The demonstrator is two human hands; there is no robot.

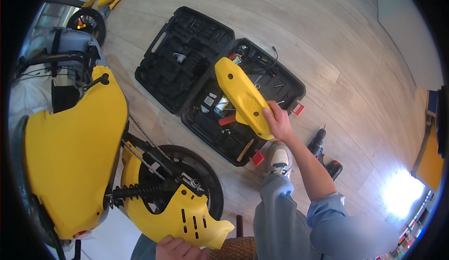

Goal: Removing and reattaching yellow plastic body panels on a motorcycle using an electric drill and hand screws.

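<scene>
The pale, grey-brown, wood-patterned plank floor [327, 35] carries an open, hinged black moulded-plastic tool case [191, 75]; right of it a black-and-red, pistol-shaped cordless drill [318, 142] lies on its side, near a beige-and-white laced shoe [279, 156]

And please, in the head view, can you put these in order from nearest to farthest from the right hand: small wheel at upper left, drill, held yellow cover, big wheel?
From the right hand:
1. Yellow cover: held in its grip.
2. Drill: lower right of it.
3. Big wheel: lower left.
4. Small wheel: far upper left.
</scene>
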